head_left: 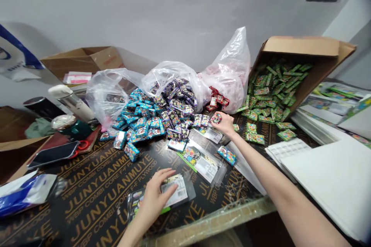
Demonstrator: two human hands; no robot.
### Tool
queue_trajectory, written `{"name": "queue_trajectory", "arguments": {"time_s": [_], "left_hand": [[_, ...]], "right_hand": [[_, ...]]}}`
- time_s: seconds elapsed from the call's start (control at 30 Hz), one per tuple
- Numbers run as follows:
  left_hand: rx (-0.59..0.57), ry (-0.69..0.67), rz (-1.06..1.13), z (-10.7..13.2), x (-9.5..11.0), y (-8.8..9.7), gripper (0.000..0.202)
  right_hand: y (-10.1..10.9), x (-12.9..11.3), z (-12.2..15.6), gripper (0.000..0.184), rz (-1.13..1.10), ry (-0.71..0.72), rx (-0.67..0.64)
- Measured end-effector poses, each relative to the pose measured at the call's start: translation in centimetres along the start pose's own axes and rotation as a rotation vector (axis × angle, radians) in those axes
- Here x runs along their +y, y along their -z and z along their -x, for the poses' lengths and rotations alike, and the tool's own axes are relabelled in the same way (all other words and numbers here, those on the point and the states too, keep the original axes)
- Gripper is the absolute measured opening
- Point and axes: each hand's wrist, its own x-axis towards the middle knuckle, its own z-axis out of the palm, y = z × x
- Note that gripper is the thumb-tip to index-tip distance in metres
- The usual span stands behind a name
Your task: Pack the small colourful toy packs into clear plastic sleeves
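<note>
My left hand [156, 191] rests with its fingers apart over a clear plastic pouch with a printed card [181, 193], near the table's front edge. Farther off, my right hand [223, 122] pinches a small red candy packet [216, 118] just in front of a plastic bag of red packets [222, 100]. Between the hands lie more printed pouches [203, 162] and a single blue packet [227, 155]. Piles of blue packets [142, 121] and purple packets [178, 104] spill from clear bags to the left of my right hand.
A tilted cardboard box [304, 48] holds many green packets [272, 88] at the right, beside stacked white sheets [327, 177]. On the left are a phone [53, 154], red-handled scissors [83, 146], a green jar [69, 129] and a white-capped flask [71, 102]. The dark table [101, 197] has printed lettering.
</note>
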Motion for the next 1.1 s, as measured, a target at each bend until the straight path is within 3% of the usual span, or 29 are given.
{"name": "queue_trajectory", "arguments": {"time_s": [0.13,0.27,0.4,0.47,0.53,0.57,0.63,0.7,0.77,0.83,0.97,1.03,1.1], "left_hand": [[0.037,0.279,0.490,-1.2,1.9,-0.8,0.037],[0.067,0.403,0.867,-1.9,3.1,-2.9,0.059],[0.231,0.416,0.941,-1.6,2.0,-1.9,0.071],[0.280,0.425,0.950,-1.4,1.3,-0.4,0.074],[0.242,0.438,0.967,-1.2,0.9,0.7,0.076],[0.204,0.443,0.969,-1.1,0.8,1.0,0.077],[0.139,0.448,0.957,-0.9,0.8,0.8,0.078],[0.089,0.445,0.911,-0.6,0.9,0.1,0.078],[0.029,0.408,0.806,-0.2,0.9,-0.4,0.077],[-0.035,0.285,0.563,0.5,0.4,-0.4,0.078],[-0.143,-0.014,-0.195,2.0,-1.8,0.4,0.097],[-0.181,-0.067,-0.378,2.5,-3.0,0.7,0.103],[-0.175,-0.097,-0.395,2.8,-3.8,0.8,0.102]], "right_hand": [[1.4,-6.9,7.2,0.068,-0.380,0.438,0.023],[2.6,-11.6,13.4,0.069,-0.481,0.637,-0.126],[3.1,-12.1,15.8,0.076,-0.474,0.547,-0.183],[3.3,-11.5,16.4,0.057,-0.497,0.531,-0.282],[3.5,-11.2,16.9,0.038,-0.522,0.556,-0.335],[3.6,-11.2,17.1,0.042,-0.523,0.569,-0.337],[3.7,-11.5,17.4,0.070,-0.507,0.596,-0.329],[3.5,-12.0,17.6,0.087,-0.499,0.657,-0.359],[3.1,-12.2,17.6,0.079,-0.501,0.697,-0.378],[2.5,-11.7,17.4,0.067,-0.472,0.656,-0.343],[0.9,-9.3,17.1,0.064,-0.332,0.549,-0.254],[0.2,-8.2,17.2,0.069,-0.302,0.557,-0.269],[-0.1,-7.6,17.3,0.070,-0.308,0.572,-0.301]]}}
